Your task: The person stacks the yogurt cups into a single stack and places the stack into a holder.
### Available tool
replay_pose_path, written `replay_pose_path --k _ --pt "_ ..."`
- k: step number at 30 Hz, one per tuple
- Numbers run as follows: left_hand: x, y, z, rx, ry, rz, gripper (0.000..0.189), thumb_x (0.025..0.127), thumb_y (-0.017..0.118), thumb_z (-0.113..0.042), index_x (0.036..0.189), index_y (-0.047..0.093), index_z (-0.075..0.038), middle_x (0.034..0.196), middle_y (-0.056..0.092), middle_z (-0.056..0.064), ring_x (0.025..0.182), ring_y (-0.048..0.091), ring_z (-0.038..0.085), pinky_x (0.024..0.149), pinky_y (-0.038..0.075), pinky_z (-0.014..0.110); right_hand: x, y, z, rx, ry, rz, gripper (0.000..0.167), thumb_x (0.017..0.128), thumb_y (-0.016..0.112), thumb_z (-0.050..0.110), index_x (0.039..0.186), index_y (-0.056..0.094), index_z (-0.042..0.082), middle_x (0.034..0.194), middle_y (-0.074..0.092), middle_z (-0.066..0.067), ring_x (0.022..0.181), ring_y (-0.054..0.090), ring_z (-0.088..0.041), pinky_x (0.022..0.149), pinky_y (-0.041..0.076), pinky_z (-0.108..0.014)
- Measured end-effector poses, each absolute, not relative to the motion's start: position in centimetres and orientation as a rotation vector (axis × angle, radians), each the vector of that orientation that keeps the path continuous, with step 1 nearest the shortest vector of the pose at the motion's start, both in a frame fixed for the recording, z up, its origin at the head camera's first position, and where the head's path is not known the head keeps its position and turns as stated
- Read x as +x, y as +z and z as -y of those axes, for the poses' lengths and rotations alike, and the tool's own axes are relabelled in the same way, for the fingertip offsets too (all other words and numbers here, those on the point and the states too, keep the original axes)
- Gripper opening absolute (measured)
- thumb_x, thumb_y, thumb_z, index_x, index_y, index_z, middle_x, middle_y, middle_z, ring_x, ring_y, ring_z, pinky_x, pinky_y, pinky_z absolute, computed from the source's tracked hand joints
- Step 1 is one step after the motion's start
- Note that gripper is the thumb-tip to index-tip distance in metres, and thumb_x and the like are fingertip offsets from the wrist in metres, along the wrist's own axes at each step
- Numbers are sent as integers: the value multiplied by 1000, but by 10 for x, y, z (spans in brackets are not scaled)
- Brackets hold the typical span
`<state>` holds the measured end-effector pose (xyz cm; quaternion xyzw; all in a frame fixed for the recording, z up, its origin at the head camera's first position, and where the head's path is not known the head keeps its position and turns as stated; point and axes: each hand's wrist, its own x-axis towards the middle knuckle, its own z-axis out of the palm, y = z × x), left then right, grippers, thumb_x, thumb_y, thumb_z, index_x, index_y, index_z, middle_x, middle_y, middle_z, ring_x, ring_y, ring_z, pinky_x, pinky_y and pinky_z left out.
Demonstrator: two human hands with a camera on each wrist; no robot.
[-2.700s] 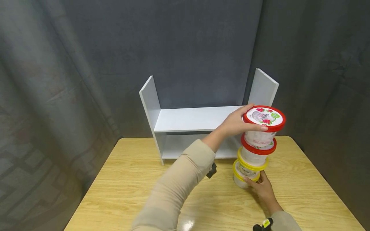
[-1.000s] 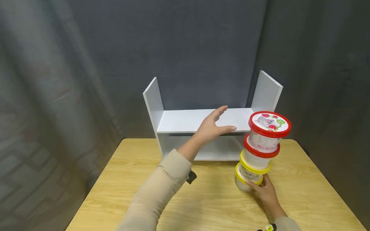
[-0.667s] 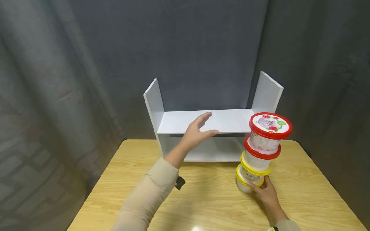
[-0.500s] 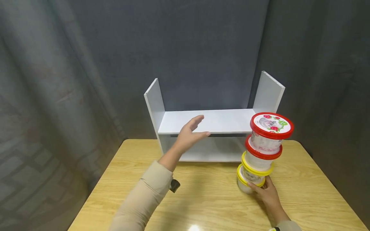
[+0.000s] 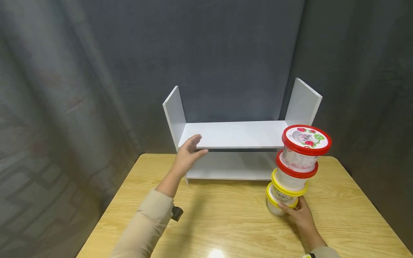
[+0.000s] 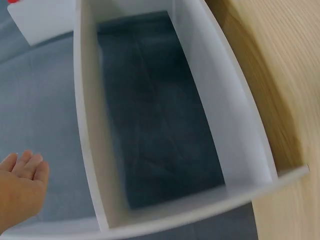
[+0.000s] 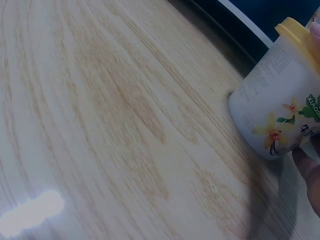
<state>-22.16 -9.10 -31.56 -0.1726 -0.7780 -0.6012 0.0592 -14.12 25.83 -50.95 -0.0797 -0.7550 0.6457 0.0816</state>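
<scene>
On the right of the table several lidded tubs are stacked, two with yellow lids below two with red lids. My right hand (image 5: 301, 215) grips the bottom yellow-lidded tub (image 5: 275, 208), thumb at its lid. The right wrist view shows this tub (image 7: 272, 100) with a flower print, fingers round its side. At the top sits a red-lidded tub (image 5: 306, 140) with a berry picture, set a little off the one under it. My left hand (image 5: 185, 156) is in the air before the shelf's left part, fingers apart and holding nothing; the left wrist view shows the hand (image 6: 22, 192) too.
A white two-level shelf (image 5: 235, 134) stands at the back of the wooden table (image 5: 226, 215), with upright panels at both ends. The stack overlaps its right end in the head view. Grey curtains (image 5: 226, 53) hang behind and at the sides.
My left hand has let go of the top red-lidded tub and moved left and down, away from the stack. My right hand stays on the bottom tub. The head view has shifted slightly.
</scene>
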Motion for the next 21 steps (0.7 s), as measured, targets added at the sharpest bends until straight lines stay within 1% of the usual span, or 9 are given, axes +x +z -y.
replay_pose_path --k 6,10,13,15,21 --pt "-223 -318 114 -397 -1794 2318 60 76 66 -19 129 38 -7 129 40 4 119 33 17 98 25 27 -141 -506 -259 -246 1908 2302 64 76 66 17 127 28 22 107 38 13 96 35 4 76 31 -8" --pt "-222 -317 127 -341 -1773 2245 58 77 65 -16 128 38 -4 128 41 9 118 35 22 98 25 30 -142 -505 -259 -234 1922 2290 62 76 66 15 124 29 27 106 38 16 97 33 4 76 29 -7" --pt "-223 -316 135 -271 -1775 2174 54 78 64 -15 125 41 -3 127 42 11 116 37 23 97 28 31 -142 -506 -259 -226 1943 2259 62 76 66 12 123 30 29 105 39 17 97 34 3 76 29 -7" --pt "-225 -316 138 -212 -1791 2118 50 78 63 -13 124 43 -4 125 44 10 115 39 21 96 30 29 -142 -506 -258 -224 1944 2252 62 76 66 11 123 30 27 105 39 16 98 34 2 76 29 -7" --pt "-235 -315 142 -77 -1836 1993 46 79 62 -9 121 45 -2 121 47 11 112 41 20 94 32 28 -140 -507 -258 -248 1967 2260 61 76 66 14 123 30 30 107 38 15 99 33 1 78 28 -10"
